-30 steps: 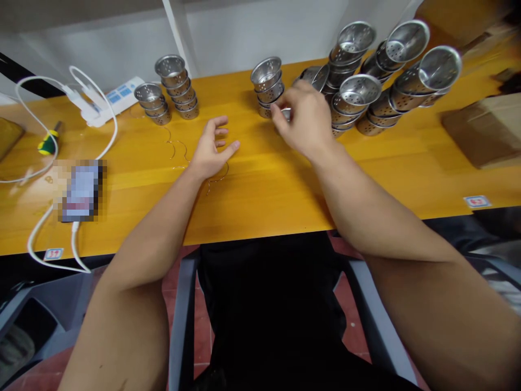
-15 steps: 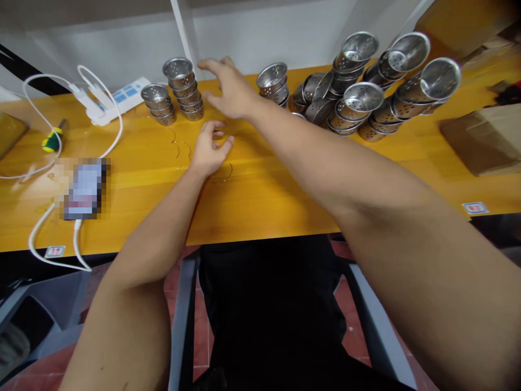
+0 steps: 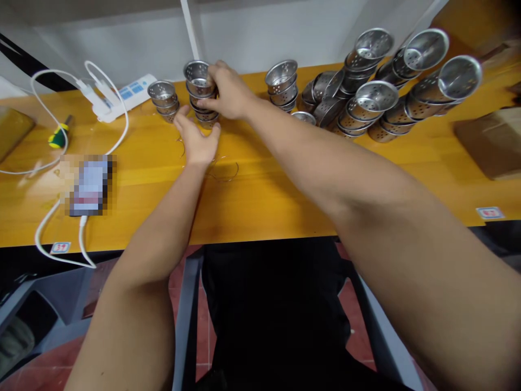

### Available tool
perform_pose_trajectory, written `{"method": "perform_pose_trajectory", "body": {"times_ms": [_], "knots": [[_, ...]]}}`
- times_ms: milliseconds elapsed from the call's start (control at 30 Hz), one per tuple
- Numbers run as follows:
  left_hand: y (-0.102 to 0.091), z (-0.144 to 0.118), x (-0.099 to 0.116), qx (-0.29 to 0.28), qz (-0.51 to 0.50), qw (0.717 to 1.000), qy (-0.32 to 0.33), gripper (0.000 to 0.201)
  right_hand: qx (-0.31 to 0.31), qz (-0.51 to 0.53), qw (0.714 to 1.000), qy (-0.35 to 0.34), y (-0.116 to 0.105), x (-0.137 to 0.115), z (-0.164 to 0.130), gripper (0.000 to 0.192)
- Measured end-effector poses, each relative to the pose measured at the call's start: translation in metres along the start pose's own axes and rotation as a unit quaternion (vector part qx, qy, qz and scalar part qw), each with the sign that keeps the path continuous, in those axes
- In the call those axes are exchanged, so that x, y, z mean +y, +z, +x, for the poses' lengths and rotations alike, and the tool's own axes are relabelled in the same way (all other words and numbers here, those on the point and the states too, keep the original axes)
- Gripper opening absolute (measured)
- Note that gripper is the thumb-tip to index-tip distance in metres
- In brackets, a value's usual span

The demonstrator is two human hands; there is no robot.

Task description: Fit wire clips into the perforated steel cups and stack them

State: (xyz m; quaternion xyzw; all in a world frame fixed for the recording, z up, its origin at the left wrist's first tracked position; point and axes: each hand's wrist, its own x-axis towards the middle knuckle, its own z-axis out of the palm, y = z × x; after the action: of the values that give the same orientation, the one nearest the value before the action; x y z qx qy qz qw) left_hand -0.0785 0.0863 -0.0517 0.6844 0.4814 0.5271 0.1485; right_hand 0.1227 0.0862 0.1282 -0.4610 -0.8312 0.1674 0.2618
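Note:
My right hand (image 3: pixel 230 91) is at the right side of a tall stack of perforated metal cups (image 3: pixel 198 76), thumb across the front and fingers behind the upper cups. Low in front of that stack, my left hand (image 3: pixel 196 138) is open, its fingers and thumb spread wide. Its fingertips come close to a shorter stack of the same cups (image 3: pixel 163 98); whether they touch either stack I cannot tell. Thin curved wires (image 3: pixel 228 172) lie on the yellow table beside the left wrist.
Another cup stack (image 3: pixel 283 81) stands right of my hands, then several leaning stacks (image 3: pixel 374 100). A cardboard box (image 3: pixel 492 144) sits at the far right. On the left are a power strip (image 3: pixel 134 96) with white cables, a screwdriver (image 3: pixel 59 136) and a phone (image 3: pixel 91 184).
My right hand has moved left onto the tall cup stack. The left hand has reached forward and left, its fingers spreading. The view has shifted slightly.

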Motion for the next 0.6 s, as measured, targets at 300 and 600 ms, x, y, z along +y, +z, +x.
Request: {"method": "perform_pose_trajectory", "body": {"times_ms": [300, 600], "knots": [[0.008, 0.008, 0.016, 0.051, -0.042, 0.992, -0.107, 0.085, 0.027, 0.068, 0.996, -0.044, -0.021, 0.052, -0.031, 0.074], [0.007, 0.014, 0.008, 0.052, -0.043, 0.993, -0.102, 0.082, 0.06, 0.111, 0.987, -0.096, -0.025, 0.115, -0.134, 0.074]]}}
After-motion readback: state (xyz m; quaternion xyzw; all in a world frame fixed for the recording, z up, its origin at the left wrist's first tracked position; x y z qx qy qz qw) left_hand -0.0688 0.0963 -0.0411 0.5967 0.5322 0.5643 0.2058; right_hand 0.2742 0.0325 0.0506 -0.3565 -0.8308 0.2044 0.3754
